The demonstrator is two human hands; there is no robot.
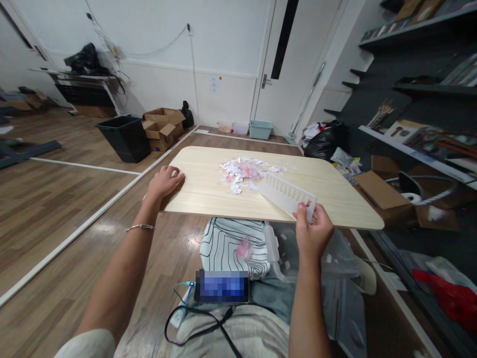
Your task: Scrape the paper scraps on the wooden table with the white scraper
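Observation:
My right hand (315,226) grips the near end of a white plastic strip with a row of slots (285,191), thumb on top. The strip slants over the pale wooden tabletop (335,199), its far end beside a heap of torn white paper scraps (238,169). Pink fluffy bits (250,171) are mixed into the heap. At the tabletop's left edge, my left hand (166,181) is closed around the board with curled fingers, away from the paper. Part of its grip is hidden.
Below the near edge are a line-patterned cloth (227,243) with a pink tuft, a clear plastic box (294,248) and a phone (221,287) on a cable. A black bin (124,139) and cardboard boxes (162,127) stand behind left; shelves (421,89) line the right.

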